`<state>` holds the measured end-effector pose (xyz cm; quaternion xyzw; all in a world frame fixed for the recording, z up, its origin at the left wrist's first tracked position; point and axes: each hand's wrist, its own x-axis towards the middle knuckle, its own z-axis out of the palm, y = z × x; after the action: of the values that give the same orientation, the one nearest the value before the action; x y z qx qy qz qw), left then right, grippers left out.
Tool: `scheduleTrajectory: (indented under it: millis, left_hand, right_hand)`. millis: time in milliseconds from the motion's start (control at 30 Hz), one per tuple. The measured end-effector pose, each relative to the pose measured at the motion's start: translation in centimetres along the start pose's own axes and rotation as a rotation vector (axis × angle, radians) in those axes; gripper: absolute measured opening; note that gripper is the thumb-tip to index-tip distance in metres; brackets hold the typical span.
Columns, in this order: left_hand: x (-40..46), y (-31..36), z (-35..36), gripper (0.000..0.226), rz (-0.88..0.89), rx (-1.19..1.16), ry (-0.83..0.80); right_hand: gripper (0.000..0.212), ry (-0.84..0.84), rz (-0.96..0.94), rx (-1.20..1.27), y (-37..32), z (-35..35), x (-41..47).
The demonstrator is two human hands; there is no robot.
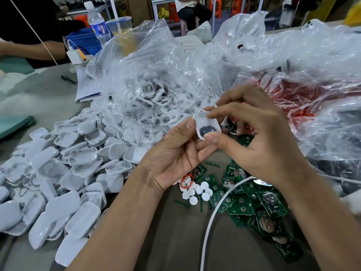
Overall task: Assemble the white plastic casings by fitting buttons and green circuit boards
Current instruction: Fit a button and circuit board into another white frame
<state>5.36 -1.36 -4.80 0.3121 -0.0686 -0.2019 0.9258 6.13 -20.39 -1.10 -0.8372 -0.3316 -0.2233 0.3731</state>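
Head view: left hand (176,151), fingers curled, thumb pinching the rim of a small white plastic casing (207,125) with a dark button pad inside. Right hand (259,137) grips the same casing, forefinger and thumb on opposite edges, above green circuit boards (244,200) on the tabletop (224,245).

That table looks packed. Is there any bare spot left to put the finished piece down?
Some. Bare table shows between the forearms, bordered by the white casings heap, the white buttons and the white cable. Another bare strip lies far left, beside the papers. The right side is crowded with green circuit boards, and the plastic bags fill the back.
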Motion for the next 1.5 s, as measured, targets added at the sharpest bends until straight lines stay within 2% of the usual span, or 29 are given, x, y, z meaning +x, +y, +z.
scheduleTrajectory:
  millis: [67, 200, 300, 733, 833, 900, 967, 1067, 1167, 1400, 1500]
  left_hand:
    - [0.1, 0.0, -0.1, 0.063, 0.013, 0.023, 0.010]
    - [0.2, 0.0, -0.2, 0.037, 0.057, 0.018, 0.014]
    - [0.4, -0.2, -0.3, 0.035, 0.108, 0.082, 0.083]
    - [0.4, -0.5, 0.2, 0.036, 0.157, 0.149, 0.077]
    - [0.3, -0.2, 0.4, 0.046, 0.168, 0.178, 0.153]
    - [0.3, 0.3, 0.5, 0.055, 0.208, 0.201, 0.268]
    - [0.2, 0.9, 0.4, 0.054, 0.248, 0.178, 0.354]
    - [-0.2, 1.7, 0.1, 0.044, 0.282, 0.131, 0.390]
    - [-0.5, 2.0, 0.0, 0.036, 0.278, 0.123, 0.394]
    - [-0.6, 2.0, 0.2, 0.038, 0.259, 0.168, 0.424]
    - [-0.6, 2.0, 0.1, 0.039, 0.256, 0.176, 0.422]
  right_hand:
    - [0.049, -0.005, 0.017, 0.009, 0.0, -0.1, 0.0]
    - [0.066, 0.010, 0.111, 0.050, 0.0, 0.1, 0.0]
    - [0.071, 0.007, 0.158, 0.080, 0.2, 0.4, -0.1]
    - [0.057, 0.013, 0.202, 0.215, 0.6, 0.2, -0.1]
    - [0.061, 0.011, 0.207, 0.185, 0.9, 0.0, -0.2]
    - [0.064, -0.021, 0.198, 0.135, 1.3, -0.3, -0.3]
    - [0.065, -0.120, 0.195, 0.050, 1.7, -0.4, -0.3]
    - [0.069, -0.317, 0.218, -0.078, 2.0, -0.1, -0.5]
    - [0.071, -0.423, 0.238, -0.101, 2.2, 0.3, -0.5]
    - [0.070, -0.431, 0.277, -0.123, 2.2, 0.6, -0.5]
    - [0.049, -0.362, 0.307, -0.123, 2.2, 0.1, -0.5]
